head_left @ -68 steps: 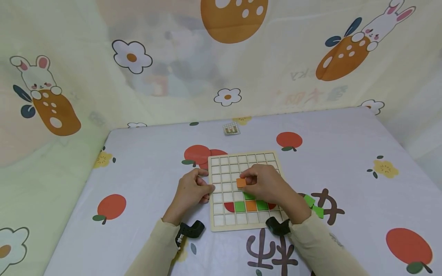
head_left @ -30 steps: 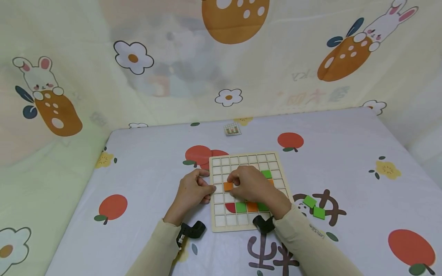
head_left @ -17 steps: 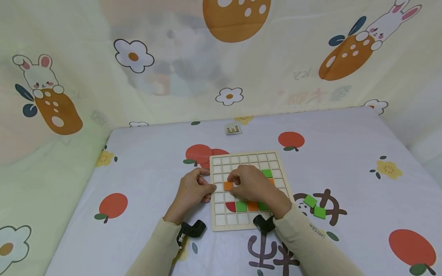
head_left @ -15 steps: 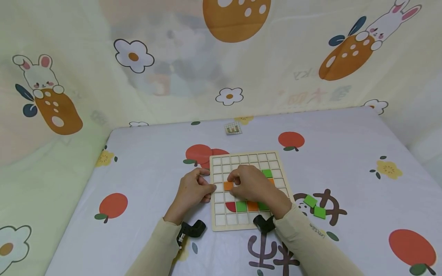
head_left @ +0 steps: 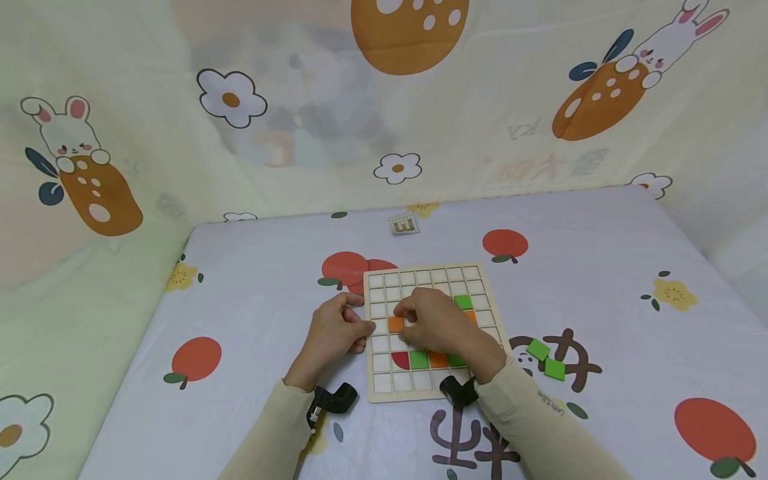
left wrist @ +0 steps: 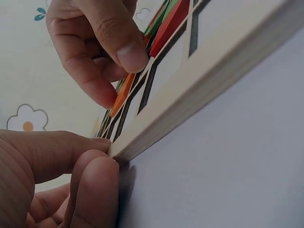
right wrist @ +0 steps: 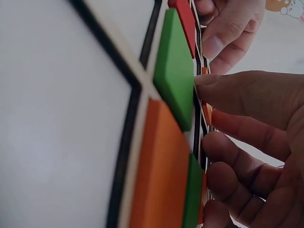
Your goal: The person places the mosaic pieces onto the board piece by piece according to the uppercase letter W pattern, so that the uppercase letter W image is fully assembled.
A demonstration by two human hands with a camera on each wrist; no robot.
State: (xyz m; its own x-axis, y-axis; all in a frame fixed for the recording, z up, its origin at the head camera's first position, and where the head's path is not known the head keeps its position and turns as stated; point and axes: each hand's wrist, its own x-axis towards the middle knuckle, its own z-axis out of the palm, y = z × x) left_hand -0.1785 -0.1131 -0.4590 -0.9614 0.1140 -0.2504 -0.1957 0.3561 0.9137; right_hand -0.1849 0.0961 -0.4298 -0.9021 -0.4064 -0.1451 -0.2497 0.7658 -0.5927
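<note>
A pale wooden grid board lies on the table in the head view. My left hand holds its left edge, thumb and index finger at the rim. Over the board, my right hand pinches an orange square tile, which sits at a cell in the second column. A red rounded tile, a green tile and another orange tile fill cells in a nearer row. A green tile shows beyond my right hand, which hides the board's middle.
Two loose green tiles lie on the cloth right of the board. Behind the board is a small card with a grid pattern. Black wrist cameras hang below both hands. A printed curtain rises at the table's back.
My right hand moved left with the orange tile from mid-board to the second column, then stayed there. The left hand kept its place at the edge.
</note>
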